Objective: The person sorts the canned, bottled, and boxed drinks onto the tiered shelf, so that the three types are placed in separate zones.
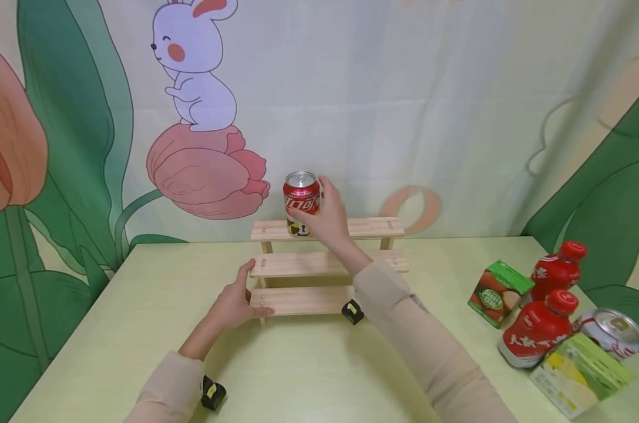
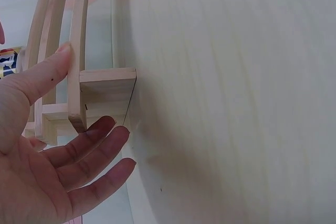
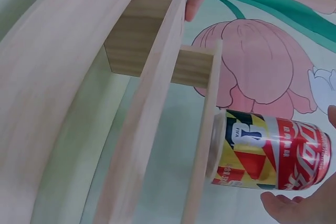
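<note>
A red soda can [image 1: 301, 202] with a yellow-and-black lower band stands upright on the top step of a three-tier wooden rack [image 1: 319, 264]. My right hand [image 1: 327, 214] is around its right side, thumb in front; the right wrist view shows the thumb and a fingertip spread beside the can [image 3: 270, 150], with a gap visible. At the rack's left end, my left hand [image 1: 235, 302] holds the steps, its thumb on the lowest board and a finger at the middle board's end. In the left wrist view, the other fingers [image 2: 100, 182] curl loosely beside the rack [image 2: 79, 51].
On the table's right are a green-topped juice box [image 1: 499, 294], two red bottles [image 1: 536, 329] [image 1: 557, 270], a white can [image 1: 612, 332] and a yellow-green carton [image 1: 581, 376]. A printed curtain [image 1: 457, 117] hangs behind the table. Both wrists carry black devices [image 1: 353, 311].
</note>
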{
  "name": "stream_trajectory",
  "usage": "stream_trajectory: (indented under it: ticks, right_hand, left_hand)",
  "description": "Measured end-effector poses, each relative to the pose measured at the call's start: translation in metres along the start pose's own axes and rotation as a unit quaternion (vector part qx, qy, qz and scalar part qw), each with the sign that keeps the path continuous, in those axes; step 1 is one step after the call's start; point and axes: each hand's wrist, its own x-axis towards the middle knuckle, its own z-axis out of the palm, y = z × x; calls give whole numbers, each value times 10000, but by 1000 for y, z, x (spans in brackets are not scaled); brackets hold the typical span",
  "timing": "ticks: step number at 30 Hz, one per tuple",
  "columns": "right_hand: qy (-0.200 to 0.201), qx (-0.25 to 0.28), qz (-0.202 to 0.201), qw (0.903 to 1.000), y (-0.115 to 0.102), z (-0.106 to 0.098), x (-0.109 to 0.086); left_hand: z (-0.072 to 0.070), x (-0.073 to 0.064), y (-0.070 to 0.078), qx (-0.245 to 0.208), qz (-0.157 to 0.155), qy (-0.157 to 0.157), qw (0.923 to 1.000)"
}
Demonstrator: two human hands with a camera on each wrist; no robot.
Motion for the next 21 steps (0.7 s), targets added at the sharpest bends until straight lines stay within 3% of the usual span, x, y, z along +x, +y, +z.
stream_trajectory:
  ticks: [12,21]
  right_hand:
    - [-240,-199,34,9995,-8,-18,-20]
    - [-406,-155,-190,9989,-11,-30,-35]
  left_hand:
    - [2,1,0,8,-96,28,9999]
    - [2,1,0,15,-117,19,9999]
